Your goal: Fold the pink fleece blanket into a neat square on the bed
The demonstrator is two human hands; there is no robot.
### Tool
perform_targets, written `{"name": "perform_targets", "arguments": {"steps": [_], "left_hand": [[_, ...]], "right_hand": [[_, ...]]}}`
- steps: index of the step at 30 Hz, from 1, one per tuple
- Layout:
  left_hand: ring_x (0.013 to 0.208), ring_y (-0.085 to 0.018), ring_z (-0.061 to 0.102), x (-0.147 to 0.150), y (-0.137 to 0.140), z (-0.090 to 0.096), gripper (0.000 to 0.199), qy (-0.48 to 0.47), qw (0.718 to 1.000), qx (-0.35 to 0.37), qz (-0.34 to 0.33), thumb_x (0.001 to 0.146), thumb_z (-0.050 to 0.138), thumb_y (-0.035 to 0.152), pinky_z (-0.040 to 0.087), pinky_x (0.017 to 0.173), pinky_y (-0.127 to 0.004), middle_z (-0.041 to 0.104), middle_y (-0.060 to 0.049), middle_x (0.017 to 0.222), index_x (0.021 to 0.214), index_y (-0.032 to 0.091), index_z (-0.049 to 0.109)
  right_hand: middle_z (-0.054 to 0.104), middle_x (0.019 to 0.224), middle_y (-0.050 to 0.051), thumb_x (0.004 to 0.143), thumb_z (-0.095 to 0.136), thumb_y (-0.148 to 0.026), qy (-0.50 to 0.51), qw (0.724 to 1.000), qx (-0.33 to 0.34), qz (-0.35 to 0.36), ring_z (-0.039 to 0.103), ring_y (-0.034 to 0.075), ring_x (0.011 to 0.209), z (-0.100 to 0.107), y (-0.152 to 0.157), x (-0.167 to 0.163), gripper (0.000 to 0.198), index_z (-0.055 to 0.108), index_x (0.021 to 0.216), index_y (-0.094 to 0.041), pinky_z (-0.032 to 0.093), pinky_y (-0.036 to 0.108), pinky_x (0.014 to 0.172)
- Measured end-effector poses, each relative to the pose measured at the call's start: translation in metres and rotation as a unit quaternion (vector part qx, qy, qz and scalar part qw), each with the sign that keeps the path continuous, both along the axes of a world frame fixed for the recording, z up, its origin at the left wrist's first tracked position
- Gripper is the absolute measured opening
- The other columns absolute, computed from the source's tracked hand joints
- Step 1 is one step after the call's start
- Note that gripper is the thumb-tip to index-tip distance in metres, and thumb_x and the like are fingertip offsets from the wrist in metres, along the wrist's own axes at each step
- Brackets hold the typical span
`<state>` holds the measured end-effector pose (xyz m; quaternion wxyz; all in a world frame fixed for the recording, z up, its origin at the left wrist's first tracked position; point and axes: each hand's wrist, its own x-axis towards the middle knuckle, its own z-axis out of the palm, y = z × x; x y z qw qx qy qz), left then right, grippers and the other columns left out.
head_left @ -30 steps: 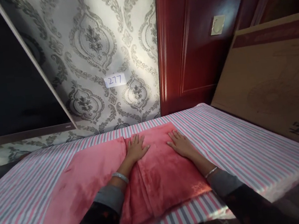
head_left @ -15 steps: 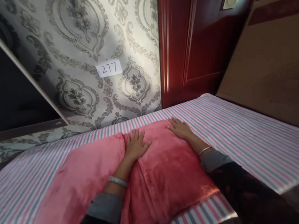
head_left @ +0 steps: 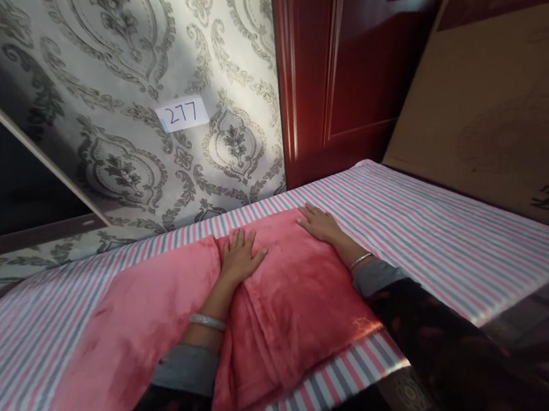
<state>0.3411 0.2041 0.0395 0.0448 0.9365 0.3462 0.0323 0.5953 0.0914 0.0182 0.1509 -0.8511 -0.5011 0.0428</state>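
A pink plush blanket (head_left: 295, 289) lies partly folded on a striped cloth (head_left: 421, 221). Its right part is folded over in layers, and a flatter part stretches to the left and toward me. My left hand (head_left: 241, 256) rests flat on the far side of the folded part, near the fold line, fingers spread. Palm down, my right hand (head_left: 321, 225) lies on the far right corner of the folded part with its fingers stretched out. Neither hand grips the fabric. Both wrists carry silver bracelets.
A dark screen (head_left: 4, 165) stands at the left against the patterned wallpaper (head_left: 125, 170). A paper marked 277 (head_left: 183, 113) is stuck to the wall. Behind the cloth's right part are a red-brown wooden panel (head_left: 353, 76) and a large cardboard box (head_left: 501, 97).
The view has shifted slightly, so everything sits a little further left and higher in the picture. Both hands keep their places on the blanket.
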Motion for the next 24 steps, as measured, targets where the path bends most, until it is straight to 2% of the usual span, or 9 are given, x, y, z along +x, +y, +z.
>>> {"name": "perform_targets", "arguments": {"steps": [5, 9, 12, 14, 18, 21, 24], "left_hand": [[0.156, -0.029, 0.007, 0.000, -0.001, 0.002, 0.074, 0.003, 1.000, -0.014, 0.007, 0.097, 0.035, 0.062, 0.016, 0.122, -0.056, 0.013, -0.014, 0.168, 0.158, 0.020, 0.027], [0.156, -0.029, 0.007, -0.001, -0.001, 0.003, 0.073, 0.006, 1.000, -0.010, 0.008, 0.098, 0.036, 0.060, 0.017, 0.122, -0.056, 0.013, -0.014, 0.168, 0.158, 0.020, 0.028], [0.156, -0.029, 0.009, 0.000, -0.002, 0.003, 0.073, 0.007, 1.000, -0.006, 0.009, 0.098, 0.036, 0.059, 0.018, 0.121, -0.056, 0.014, -0.015, 0.168, 0.158, 0.020, 0.029], [0.156, -0.030, 0.009, 0.000, -0.002, 0.003, 0.073, 0.006, 1.000, -0.004, 0.007, 0.098, 0.035, 0.059, 0.018, 0.121, -0.057, 0.014, -0.015, 0.168, 0.158, 0.020, 0.029], [0.156, -0.030, 0.008, 0.001, -0.002, 0.002, 0.073, 0.003, 1.000, -0.007, 0.004, 0.097, 0.036, 0.059, 0.018, 0.121, -0.058, 0.014, -0.015, 0.168, 0.158, 0.020, 0.028], [0.155, -0.031, 0.010, 0.002, -0.002, 0.001, 0.073, -0.001, 1.000, -0.004, 0.005, 0.096, 0.037, 0.059, 0.019, 0.121, -0.058, 0.016, -0.014, 0.168, 0.158, 0.021, 0.029], [0.155, -0.032, 0.012, 0.003, -0.002, 0.003, 0.073, 0.000, 1.000, 0.001, 0.009, 0.096, 0.037, 0.058, 0.020, 0.121, -0.056, 0.017, -0.013, 0.168, 0.158, 0.021, 0.029]], "right_hand": [[0.018, 0.167, 0.011, 0.103, 0.023, -0.056, -0.001, 1.000, 0.003, 0.003, 0.024, 0.028, 0.151, 0.003, -0.001, -0.003, 0.065, 0.030, 0.158, -0.023, 0.025, 0.055, 0.118], [0.017, 0.167, 0.009, 0.105, 0.023, -0.051, 0.006, 1.000, -0.022, -0.015, 0.022, 0.028, 0.151, 0.017, -0.002, -0.009, 0.061, 0.028, 0.159, -0.023, 0.025, 0.054, 0.119], [0.018, 0.167, 0.008, 0.104, 0.023, -0.054, 0.003, 0.999, -0.029, -0.024, 0.017, 0.031, 0.153, 0.031, -0.015, -0.021, 0.062, 0.028, 0.159, -0.027, 0.023, 0.059, 0.118], [0.016, 0.168, 0.007, 0.103, 0.025, -0.059, -0.032, 0.999, -0.012, 0.008, 0.010, 0.033, 0.154, 0.033, -0.033, -0.035, 0.064, 0.028, 0.159, -0.029, 0.019, 0.061, 0.118], [0.016, 0.168, 0.005, 0.101, 0.028, -0.064, -0.104, 0.990, 0.012, 0.089, 0.008, 0.033, 0.154, 0.015, -0.076, -0.069, 0.066, 0.026, 0.160, -0.033, 0.014, 0.060, 0.120], [0.018, 0.168, 0.005, 0.101, 0.028, -0.062, -0.110, 0.990, 0.000, 0.088, 0.013, 0.032, 0.153, -0.002, -0.094, -0.083, 0.066, 0.025, 0.160, -0.033, 0.013, 0.060, 0.121], [0.018, 0.168, 0.005, 0.102, 0.029, -0.059, -0.108, 0.991, 0.001, 0.083, 0.013, 0.032, 0.153, -0.006, -0.095, -0.087, 0.064, 0.026, 0.160, -0.032, 0.014, 0.061, 0.120]]}}
